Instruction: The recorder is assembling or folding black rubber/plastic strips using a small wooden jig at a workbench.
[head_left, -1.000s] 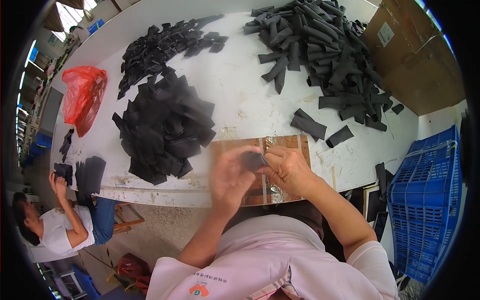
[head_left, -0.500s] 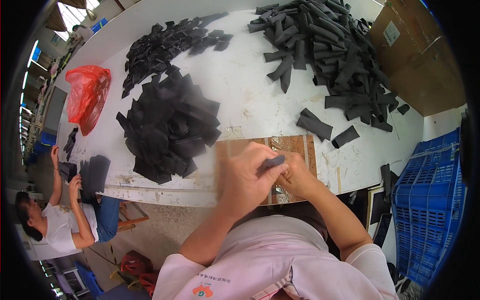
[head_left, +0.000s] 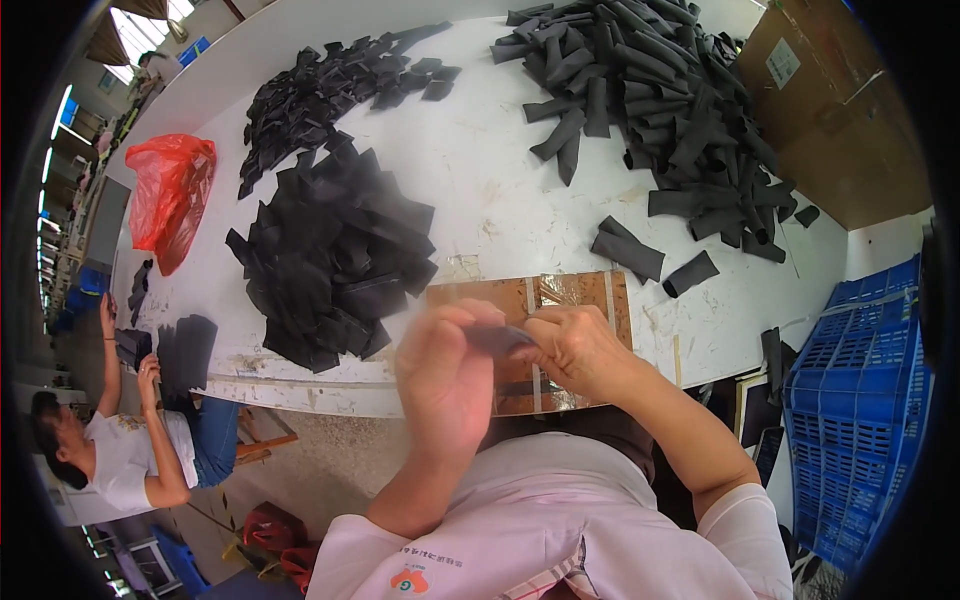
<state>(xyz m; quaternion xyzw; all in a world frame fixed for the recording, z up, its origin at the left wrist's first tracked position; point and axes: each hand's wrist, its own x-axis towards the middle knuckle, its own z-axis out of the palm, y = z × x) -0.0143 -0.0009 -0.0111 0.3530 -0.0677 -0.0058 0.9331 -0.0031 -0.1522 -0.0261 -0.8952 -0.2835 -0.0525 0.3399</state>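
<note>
Between my two hands is a small dark grey fabric piece (head_left: 500,341), partly covered by fingers. My right hand (head_left: 582,345) is closed, pinching its right end. My left hand (head_left: 445,350), smeared by motion, has its fingers curled around the left end. Both hands are above a brown cardboard sheet (head_left: 612,300) with strips of clear tape, at the table's near edge. Left of the hands lies a heap of flat dark fabric pieces (head_left: 330,250). Two rolled fabric tubes (head_left: 628,248) (head_left: 691,273) lie just beyond the sheet on the right.
A big pile of dark tubes (head_left: 660,110) fills the far right, against a cardboard box (head_left: 830,110). Smaller dark pieces (head_left: 310,100) spread at far left, near a red plastic bag (head_left: 170,195). Blue crates (head_left: 860,410) stand at right. Another person (head_left: 130,440) handles dark pieces at left.
My left hand has moved left and turned more upright, away from the right hand. The fabric piece now lies more sideways between them. My right hand has shifted only slightly.
</note>
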